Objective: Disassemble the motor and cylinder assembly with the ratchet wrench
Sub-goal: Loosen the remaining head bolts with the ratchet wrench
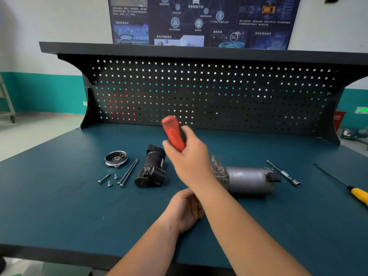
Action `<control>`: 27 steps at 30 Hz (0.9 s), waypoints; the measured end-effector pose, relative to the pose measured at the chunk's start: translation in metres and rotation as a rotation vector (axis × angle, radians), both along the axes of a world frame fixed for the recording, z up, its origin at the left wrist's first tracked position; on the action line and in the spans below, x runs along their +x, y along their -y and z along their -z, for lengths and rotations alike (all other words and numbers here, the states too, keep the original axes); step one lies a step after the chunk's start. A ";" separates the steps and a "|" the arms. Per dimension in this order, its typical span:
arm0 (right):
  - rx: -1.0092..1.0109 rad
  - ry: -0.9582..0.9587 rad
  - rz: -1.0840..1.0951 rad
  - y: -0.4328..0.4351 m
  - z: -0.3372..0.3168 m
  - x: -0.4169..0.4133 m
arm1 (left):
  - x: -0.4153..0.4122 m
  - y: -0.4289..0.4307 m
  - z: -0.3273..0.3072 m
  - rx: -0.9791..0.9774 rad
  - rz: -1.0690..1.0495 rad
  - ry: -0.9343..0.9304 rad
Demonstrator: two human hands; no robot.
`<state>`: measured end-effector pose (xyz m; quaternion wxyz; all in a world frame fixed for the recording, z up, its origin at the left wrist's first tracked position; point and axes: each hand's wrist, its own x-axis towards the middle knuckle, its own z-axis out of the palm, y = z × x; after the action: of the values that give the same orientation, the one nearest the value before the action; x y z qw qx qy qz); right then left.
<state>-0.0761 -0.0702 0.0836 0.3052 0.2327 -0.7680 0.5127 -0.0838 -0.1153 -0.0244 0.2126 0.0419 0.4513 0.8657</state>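
Bench mat (59,206) open along near edge and front left; pegboard (219,92) walls the back. Loose parts mid-bench: end cap (116,158), screws (104,178), two long bolts (128,173), black housing (152,168). Extension bar (283,173) and yellow screwdriver (358,194) far right. Motor (249,180), grey can, grimy at its left end, lies on its side right of centre. Right hand (189,154) fisted round the ratchet wrench (173,134) by its red handle, held above the mat. Left hand (185,208) curled under the right forearm; contents hidden, can't tell.
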 end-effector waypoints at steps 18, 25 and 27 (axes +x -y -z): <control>-1.278 0.241 0.022 -0.079 0.016 -0.001 | -0.004 -0.003 0.003 0.012 -0.060 0.053; -1.783 0.557 0.026 -0.106 0.071 0.012 | -0.001 -0.004 0.001 -0.001 -0.059 0.016; -1.821 0.623 -0.016 -0.106 0.083 0.016 | -0.001 -0.003 0.001 -0.003 -0.071 0.014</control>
<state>-0.0599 0.0355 0.0003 0.1474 -0.2348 -0.1202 0.9532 -0.0848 -0.1120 -0.0252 0.1852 0.0194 0.4523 0.8722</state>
